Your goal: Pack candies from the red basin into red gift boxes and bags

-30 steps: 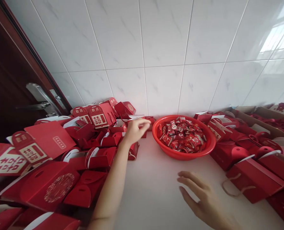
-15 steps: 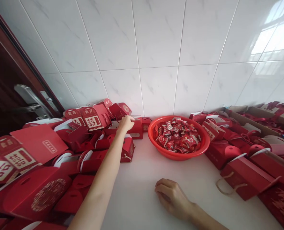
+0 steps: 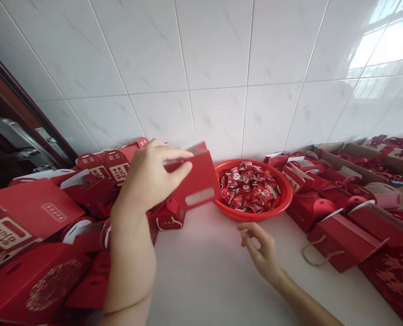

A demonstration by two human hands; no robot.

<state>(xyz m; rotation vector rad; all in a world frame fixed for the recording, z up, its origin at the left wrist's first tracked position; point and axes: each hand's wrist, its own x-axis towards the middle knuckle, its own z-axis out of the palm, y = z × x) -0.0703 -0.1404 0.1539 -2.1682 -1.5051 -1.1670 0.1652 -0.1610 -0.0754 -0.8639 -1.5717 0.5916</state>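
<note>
My left hand (image 3: 154,174) grips a red paper box (image 3: 198,179) by its upper edge, thumb on the near side. The box is raised and tilted, with a slot-shaped opening low on its face, and it overlaps the left rim of a red plastic basket (image 3: 256,216). Small red-wrapped candies (image 3: 245,188) fill the basket. My right hand (image 3: 261,249) is just in front of the basket, above the white table, its fingers loosely bent and apart with nothing in them. Below the held box stands a smaller red box (image 3: 169,215) with a rope handle.
Red gift boxes (image 3: 62,276) crowd the left side. On the right are more red boxes (image 3: 349,235), one with a cord handle, and a cardboard carton (image 3: 330,156) of red items. A tiled wall (image 3: 218,108) rises behind; a door handle (image 3: 21,140) is at far left.
My left hand has lifted the red box from the pile and brought it nearer and rightward. My right hand has risen off its resting spot toward the basket, its fingers opening.
</note>
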